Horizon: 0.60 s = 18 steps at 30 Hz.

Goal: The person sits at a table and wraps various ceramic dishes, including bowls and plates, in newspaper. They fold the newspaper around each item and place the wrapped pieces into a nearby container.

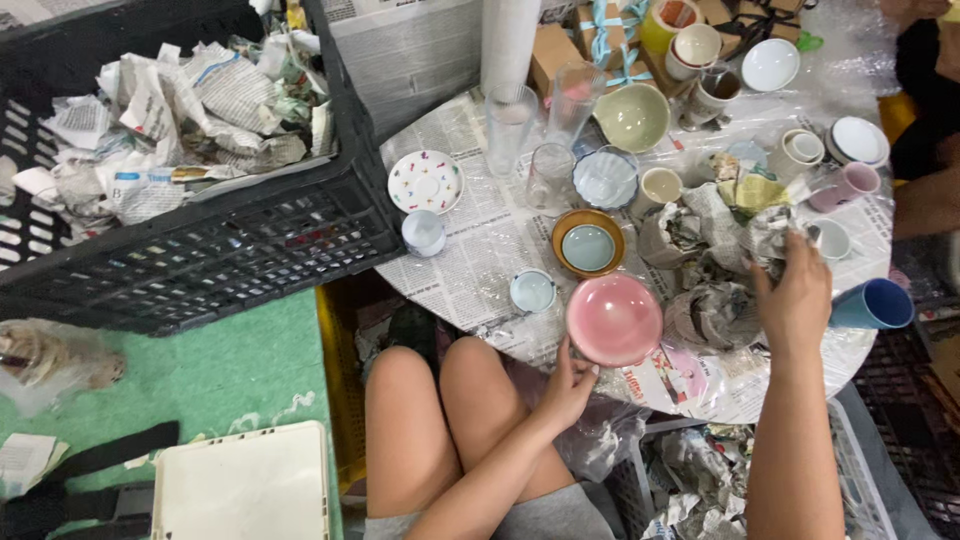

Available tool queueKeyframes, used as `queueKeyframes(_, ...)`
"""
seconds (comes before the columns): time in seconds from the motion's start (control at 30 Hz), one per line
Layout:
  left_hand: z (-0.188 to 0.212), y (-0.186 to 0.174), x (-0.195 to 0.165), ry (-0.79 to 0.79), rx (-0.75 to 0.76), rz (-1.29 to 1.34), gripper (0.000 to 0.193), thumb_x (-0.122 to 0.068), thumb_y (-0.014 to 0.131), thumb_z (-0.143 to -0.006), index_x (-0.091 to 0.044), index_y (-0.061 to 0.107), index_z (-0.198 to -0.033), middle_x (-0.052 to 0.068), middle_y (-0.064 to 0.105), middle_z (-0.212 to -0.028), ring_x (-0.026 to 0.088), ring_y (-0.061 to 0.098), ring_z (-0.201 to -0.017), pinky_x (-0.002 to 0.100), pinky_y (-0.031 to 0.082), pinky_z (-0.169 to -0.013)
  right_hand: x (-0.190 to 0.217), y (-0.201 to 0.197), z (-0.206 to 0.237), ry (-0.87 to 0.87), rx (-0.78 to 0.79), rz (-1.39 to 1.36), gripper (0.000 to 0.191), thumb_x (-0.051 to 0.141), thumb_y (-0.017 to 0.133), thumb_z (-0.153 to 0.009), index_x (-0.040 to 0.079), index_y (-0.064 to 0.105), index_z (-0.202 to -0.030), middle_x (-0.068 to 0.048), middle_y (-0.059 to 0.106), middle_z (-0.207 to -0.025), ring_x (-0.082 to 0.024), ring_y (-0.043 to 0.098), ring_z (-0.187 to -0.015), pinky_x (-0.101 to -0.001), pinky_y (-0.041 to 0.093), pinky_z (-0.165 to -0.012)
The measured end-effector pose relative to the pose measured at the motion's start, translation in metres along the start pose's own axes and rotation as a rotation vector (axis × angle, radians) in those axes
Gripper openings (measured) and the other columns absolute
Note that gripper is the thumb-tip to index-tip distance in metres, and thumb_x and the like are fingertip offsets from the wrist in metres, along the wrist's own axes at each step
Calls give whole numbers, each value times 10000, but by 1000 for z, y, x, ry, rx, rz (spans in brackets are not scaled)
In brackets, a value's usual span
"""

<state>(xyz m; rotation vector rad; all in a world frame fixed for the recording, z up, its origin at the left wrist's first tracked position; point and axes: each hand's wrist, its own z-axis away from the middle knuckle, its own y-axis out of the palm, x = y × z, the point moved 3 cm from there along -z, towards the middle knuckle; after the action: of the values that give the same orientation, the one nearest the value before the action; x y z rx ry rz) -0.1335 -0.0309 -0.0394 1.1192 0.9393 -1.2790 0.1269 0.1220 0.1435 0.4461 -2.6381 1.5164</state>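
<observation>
My left hand (568, 385) grips the near rim of a pink bowl (614, 318) at the front edge of a round table covered in newspaper (470, 250). My right hand (797, 290) reaches over the table and closes on a crumpled wad of newspaper (768, 235). More crumpled paper bundles (712, 312) lie between the two hands. A blue cup (874, 304) lies on its side just right of my right wrist. My bare knees (440, 400) sit below the table edge.
A black plastic crate (200, 250) full of crumpled newspaper stands at the left. On the table are clear glasses (508, 122), a spotted saucer (425, 182), a brown bowl with a pale dish inside (588, 243), a green bowl (632, 117) and several cups. Another person's arm (925, 195) is at the right edge.
</observation>
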Motion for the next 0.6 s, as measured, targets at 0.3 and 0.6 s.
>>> queueKeyframes(0.3,0,-1,14,-8,-15,-22,864,-153,586,-1024,-132,-13,-1646,129,591,-1197,188,653,-1010,330,553,-855,-38,0,1,100,-226,-119,167,29,606,-1169,-59,654,-1302,-272,691,-1146,-425,672,-1040,-486,527,-896)
queueKeyframes(0.6,5,-3,20,20,-32,25,843,-130,576,-1027,-135,19,-1661,119,573,-1173,181,654,-1030,314,545,-872,-68,26,-4,365,-337,-1021,221,74,576,-1154,11,562,-1365,-72,628,-1150,-90,571,-948,-277,470,-801)
